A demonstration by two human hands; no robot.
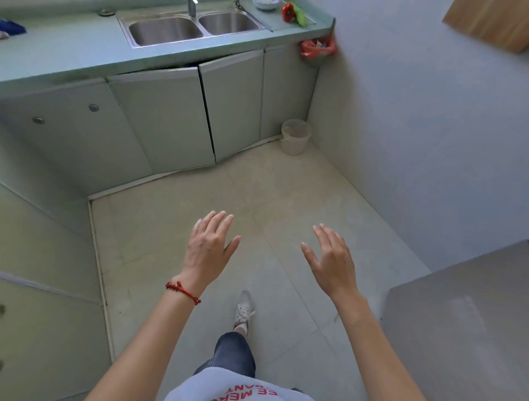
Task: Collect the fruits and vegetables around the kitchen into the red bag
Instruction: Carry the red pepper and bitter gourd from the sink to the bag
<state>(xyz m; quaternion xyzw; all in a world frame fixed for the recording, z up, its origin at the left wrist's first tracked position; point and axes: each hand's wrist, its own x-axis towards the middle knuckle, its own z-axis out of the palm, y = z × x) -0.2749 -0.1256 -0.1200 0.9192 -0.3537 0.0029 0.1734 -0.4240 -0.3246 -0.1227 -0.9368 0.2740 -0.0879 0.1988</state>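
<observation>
Head view: both hands' grip spread, empty; red pepper (288, 12), perhaps cucumber alongside, far off on counter (71, 51).

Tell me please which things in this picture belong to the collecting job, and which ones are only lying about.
Belong to the job:
- red pepper on the board right of the sink
- green vegetable beside it
- red bag hanging at the counter's corner
- left hand and right hand, both holding nothing

Just lying about:
- double sink
- plastic bucket on the floor
- white bowl
- blue cloth

Tiled floor (257, 194), grey cabinets (160, 114), double sink (194, 27)
</observation>
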